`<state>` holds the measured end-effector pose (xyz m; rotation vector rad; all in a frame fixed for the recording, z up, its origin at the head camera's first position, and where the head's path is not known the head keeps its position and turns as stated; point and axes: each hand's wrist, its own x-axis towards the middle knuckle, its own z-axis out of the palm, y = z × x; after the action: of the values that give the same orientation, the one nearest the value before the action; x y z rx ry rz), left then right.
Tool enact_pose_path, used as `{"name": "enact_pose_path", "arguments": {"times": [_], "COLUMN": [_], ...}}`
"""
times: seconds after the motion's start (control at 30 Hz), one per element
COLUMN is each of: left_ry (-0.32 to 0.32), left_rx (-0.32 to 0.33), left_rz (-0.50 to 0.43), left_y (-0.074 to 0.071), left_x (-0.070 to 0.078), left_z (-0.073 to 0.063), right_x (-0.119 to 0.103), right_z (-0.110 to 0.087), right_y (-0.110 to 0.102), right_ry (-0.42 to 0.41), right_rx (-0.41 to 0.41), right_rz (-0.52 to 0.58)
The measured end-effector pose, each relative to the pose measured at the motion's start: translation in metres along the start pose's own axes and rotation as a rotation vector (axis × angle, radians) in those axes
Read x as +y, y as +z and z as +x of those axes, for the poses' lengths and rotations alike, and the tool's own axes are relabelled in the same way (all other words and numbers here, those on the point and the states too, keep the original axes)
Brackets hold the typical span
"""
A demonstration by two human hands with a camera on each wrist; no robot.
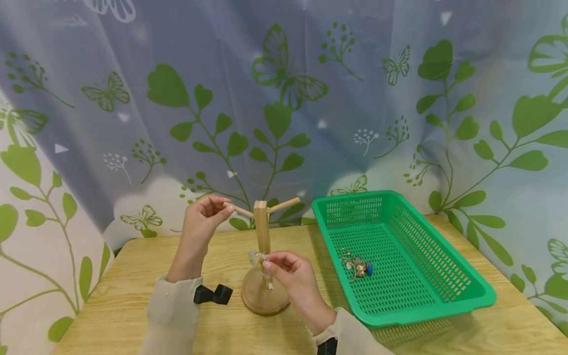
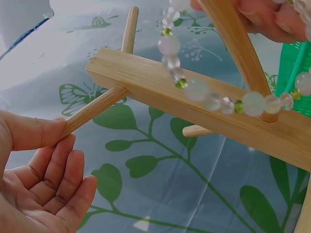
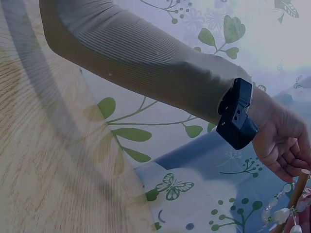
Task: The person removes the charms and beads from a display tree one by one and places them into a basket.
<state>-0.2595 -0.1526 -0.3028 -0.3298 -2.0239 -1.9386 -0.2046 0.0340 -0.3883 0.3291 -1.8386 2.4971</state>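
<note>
A wooden stand with a square post, several round pegs and a round base rises between the hands. My left hand pinches the end of its upper left peg between thumb and forefinger. Lower down, my right hand holds a bracelet of clear, pale and green beads by the fingertips. In the left wrist view the bracelet's loop passes around the lower peg that points toward me. Beads and that peg's tip show at the right wrist view's corner, partly cut off.
On the right of the wooden table stands a green plastic basket. Several small trinkets, one with a blue piece, lie inside it near its left wall. A leaf-and-butterfly patterned cloth hangs behind the table.
</note>
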Motion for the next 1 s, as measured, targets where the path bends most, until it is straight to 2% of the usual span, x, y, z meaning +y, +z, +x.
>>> {"name": "enact_pose_path", "arguments": {"times": [0.33,1.0], "left_ry": [0.002,0.014], "left_rx": [-0.005,0.002], "left_rz": [0.007,0.020], "left_y": [0.000,0.000], "left_x": [0.000,-0.001], "left_z": [0.000,-0.001], "right_x": [-0.006,-0.017], "right_z": [-0.002,-0.010], "right_y": [0.001,0.001], "right_ry": [-0.025,-0.080], "right_rx": [-0.006,-0.095], "right_rz": [0.023,0.007]}}
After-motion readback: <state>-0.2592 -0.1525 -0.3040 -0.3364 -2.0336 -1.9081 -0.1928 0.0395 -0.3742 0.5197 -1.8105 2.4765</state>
